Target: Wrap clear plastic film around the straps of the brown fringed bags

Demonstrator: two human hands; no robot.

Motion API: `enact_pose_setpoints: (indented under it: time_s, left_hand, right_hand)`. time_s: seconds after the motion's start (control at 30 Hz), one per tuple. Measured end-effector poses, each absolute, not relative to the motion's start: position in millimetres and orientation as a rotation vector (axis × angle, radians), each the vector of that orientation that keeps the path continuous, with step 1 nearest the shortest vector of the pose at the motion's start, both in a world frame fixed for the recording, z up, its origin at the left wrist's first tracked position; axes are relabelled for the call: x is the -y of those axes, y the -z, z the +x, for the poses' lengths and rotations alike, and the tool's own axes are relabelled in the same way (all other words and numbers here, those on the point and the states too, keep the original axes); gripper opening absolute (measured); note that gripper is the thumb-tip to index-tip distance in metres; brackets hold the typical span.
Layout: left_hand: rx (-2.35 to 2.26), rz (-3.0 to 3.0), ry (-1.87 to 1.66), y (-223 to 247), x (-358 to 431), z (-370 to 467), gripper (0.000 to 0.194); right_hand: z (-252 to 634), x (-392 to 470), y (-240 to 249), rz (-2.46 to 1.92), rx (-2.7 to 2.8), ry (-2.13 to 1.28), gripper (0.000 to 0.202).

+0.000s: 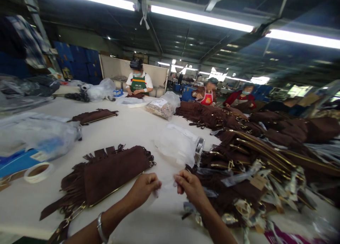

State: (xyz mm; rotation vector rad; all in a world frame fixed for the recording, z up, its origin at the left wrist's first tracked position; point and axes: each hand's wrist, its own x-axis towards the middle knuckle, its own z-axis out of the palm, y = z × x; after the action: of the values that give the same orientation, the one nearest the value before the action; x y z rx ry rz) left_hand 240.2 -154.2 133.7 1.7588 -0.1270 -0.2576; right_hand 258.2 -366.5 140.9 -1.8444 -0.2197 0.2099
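Note:
My left hand [145, 189] and my right hand [190, 187] are both closed in a pinch above the white table. A thin, see-through strip of plastic film [168, 182] seems to stretch between the fingertips, though its edges are blurred. Left of my hands lies a dark brown fringed bag [113, 175] with a gold zipper along its near edge and a chain at its lower corner. Just beyond my right hand stand a tape dispenser [198, 150] and a crumpled clear plastic bag [176, 145].
Heaped brown bags with gold zippers [255, 152] cover the right side of the table [132, 127]. At left are a white tape roll [38, 171] and plastic wrapping [53, 134]. Another fringed bag [94, 115] lies farther back, and several co-workers, one in a green apron [138, 84], are beyond.

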Motion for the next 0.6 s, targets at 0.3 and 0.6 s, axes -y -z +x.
enact_pose_setpoints:
  time_s: [0.3, 0.6]
  left_hand:
    - [0.040, 1.617, 0.331, -115, 133, 228, 0.031]
    - [-0.018, 1.654, 0.324, -92, 112, 219, 0.022]
  right_hand:
    - [261, 354, -131, -2.051, 0.232, -0.117, 0.031]
    - [271, 351, -105, -1.883, 0.246, -0.201, 0.038]
